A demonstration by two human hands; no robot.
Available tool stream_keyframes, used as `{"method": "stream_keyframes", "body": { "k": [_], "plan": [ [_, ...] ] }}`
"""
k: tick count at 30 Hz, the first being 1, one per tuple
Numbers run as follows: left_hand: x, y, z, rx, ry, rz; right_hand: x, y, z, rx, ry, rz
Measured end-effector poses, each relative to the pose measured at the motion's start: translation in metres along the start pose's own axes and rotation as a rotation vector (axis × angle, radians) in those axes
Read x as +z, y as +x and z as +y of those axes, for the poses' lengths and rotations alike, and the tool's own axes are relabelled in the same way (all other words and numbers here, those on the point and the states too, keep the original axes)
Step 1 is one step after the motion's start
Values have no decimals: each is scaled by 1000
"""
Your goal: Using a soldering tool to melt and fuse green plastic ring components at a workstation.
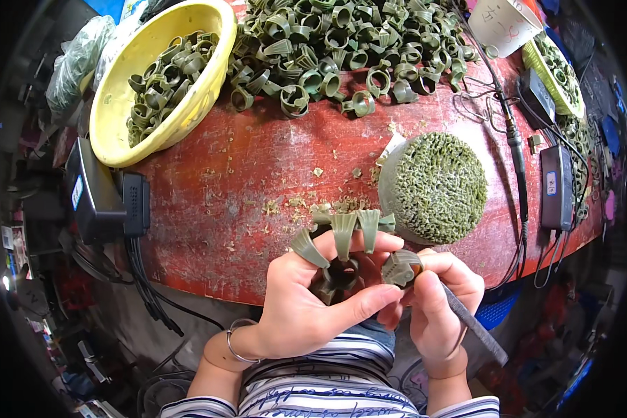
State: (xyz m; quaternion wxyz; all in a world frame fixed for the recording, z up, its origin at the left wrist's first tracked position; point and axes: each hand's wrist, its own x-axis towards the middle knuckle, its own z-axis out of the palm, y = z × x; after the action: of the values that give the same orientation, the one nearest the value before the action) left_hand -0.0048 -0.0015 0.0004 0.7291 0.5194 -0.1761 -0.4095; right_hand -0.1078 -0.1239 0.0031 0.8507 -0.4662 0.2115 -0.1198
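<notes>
My left hand is closed, pinching a dark green ring between thumb and fingers. Several more green rings with flared, ribbed tops, such as this one, are around or between its fingers. A slim grey stick-shaped tool lies in the grip of my right hand; its working end is hidden by the fingers next to the pinched ring. Just beyond my hands stands a round tub topped with coarse green crumbs.
A large heap of green rings covers the far side of the red table. Far left stands a yellow basin holding more rings. A black cable with a thin handpiece hangs down at right, near a dark power box and a white bucket.
</notes>
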Motion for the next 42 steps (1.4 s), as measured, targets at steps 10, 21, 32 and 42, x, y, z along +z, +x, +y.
{"method": "stream_keyframes", "body": {
  "k": [10,21,32,42],
  "plan": [
    [-3,0,1,211,254,75,-2,-1,4,-428,-544,65],
    [0,-2,9,140,417,165,-7,-10,9,-721,-625,48],
    [-3,-1,3,253,507,129,-2,-6,10,-626,-581,58],
    [1,1,7,60,380,136,-7,-8,9,-540,-604,25]
  ]
}}
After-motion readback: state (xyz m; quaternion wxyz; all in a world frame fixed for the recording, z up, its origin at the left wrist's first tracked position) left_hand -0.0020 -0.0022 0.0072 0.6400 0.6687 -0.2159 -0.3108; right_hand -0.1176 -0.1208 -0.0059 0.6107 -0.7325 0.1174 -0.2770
